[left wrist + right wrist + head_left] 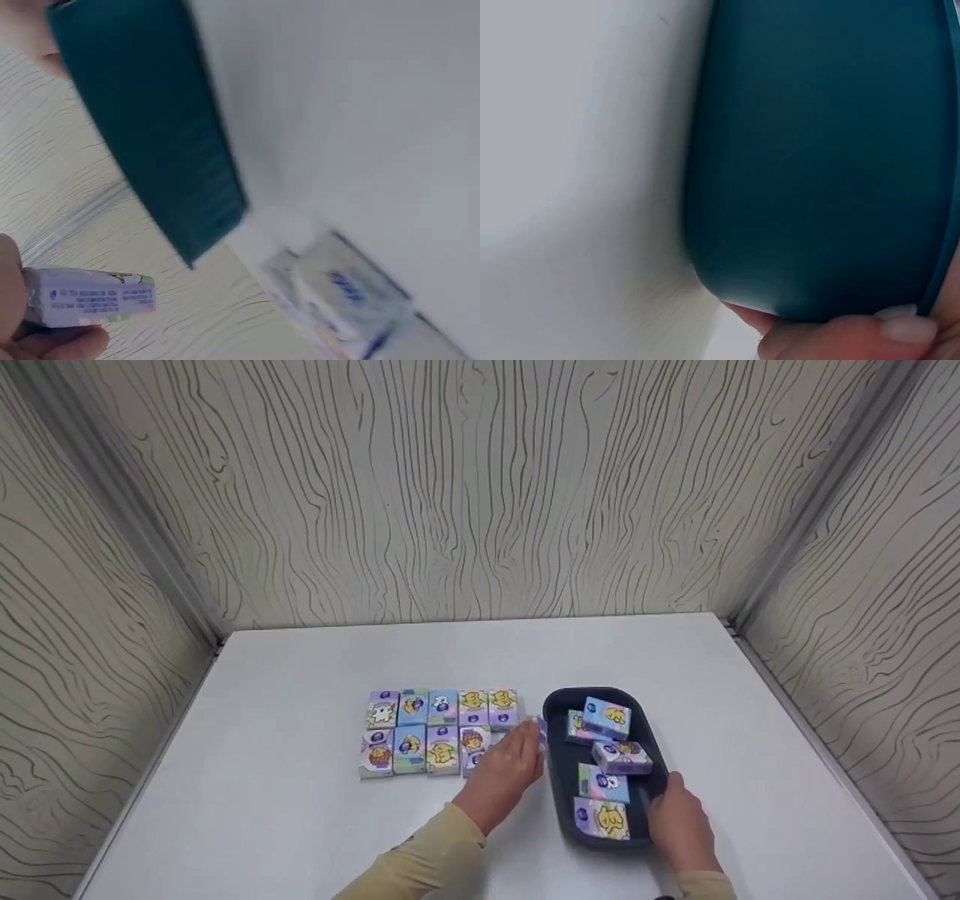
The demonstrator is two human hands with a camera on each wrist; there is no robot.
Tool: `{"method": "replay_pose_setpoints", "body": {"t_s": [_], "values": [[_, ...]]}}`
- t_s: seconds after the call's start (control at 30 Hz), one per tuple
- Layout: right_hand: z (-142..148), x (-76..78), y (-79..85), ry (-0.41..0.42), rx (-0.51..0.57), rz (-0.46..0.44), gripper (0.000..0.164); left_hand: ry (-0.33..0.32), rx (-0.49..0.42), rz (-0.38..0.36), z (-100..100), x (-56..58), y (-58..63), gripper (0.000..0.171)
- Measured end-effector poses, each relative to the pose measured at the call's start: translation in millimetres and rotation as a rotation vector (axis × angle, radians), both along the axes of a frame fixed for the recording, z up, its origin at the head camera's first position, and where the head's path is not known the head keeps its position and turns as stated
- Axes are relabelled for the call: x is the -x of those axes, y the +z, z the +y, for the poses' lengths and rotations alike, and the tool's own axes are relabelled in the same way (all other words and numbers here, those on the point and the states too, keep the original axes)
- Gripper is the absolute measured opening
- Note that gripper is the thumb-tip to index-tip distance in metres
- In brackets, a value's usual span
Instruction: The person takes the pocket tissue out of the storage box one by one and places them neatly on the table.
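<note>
My left hand (504, 769) pinches a small lilac tissue pack (97, 298) between thumb and fingers, close by the left rim of a dark teal bin (561, 787). In the head view most of that pack is hidden behind the fingers. The right hand (682, 821) grips the bin's right rim near its front corner, with fingertips (907, 330) at the edge in the right wrist view. Inside the bin lie several cartoon-printed packs, a blue one (607, 718) resting over another at the far end, and a yellow-and-lilac one (602, 819) nearest me.
Left of the bin, more tissue packs (410, 746) lie side by side in two neat rows on the white table (285, 780). The left forearm passes in front of the table near these rows. Wood-grain panels (465, 495) enclose the table at the back and sides.
</note>
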State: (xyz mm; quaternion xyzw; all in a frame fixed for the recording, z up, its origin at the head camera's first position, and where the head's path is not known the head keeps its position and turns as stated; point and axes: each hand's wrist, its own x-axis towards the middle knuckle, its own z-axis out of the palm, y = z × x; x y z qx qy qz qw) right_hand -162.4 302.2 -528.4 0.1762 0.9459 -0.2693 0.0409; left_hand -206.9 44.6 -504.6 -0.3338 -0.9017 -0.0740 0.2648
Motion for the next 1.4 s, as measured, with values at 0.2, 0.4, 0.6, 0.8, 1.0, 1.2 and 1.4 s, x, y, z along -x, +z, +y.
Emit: {"method": "replay_pose_setpoints", "body": {"t_s": [0.2,0.4,0.6,0.8,1.0,1.2,1.4], "values": [[4.9,1.5,4.6,0.000,-0.004,-0.025,0.048,-0.019,0.180,0.010,-1.9,-6.5,-29.6,0.043],[7.4,1.0,6.4,-0.003,-0.003,-0.008,0.046,-0.027,0.386,0.040,7.6,-11.0,-44.1,0.038],[6.7,-1.2,3.9,-0.014,0.004,-0.013,0.046,-0.017,0.472,-0.108,16.0,-7.6,-46.8,0.036],[5.6,-2.0,2.2,-0.025,0.016,-0.019,0.047,0.061,0.394,-0.091,17.6,5.6,-49.9,0.031],[3.1,-2.4,1.4,-0.028,0.023,-0.012,0.048,0.099,0.339,-0.137,13.9,16.5,-48.0,0.031],[0.8,-2.4,0.2,-0.031,0.002,0.006,0.048,0.088,0.267,-0.160,10.8,23.2,-47.1,0.026],[-0.9,-0.8,-0.3,-0.026,0.010,0.001,0.047,0.100,0.228,-0.223,9.1,19.4,-30.0,0.033]]}}
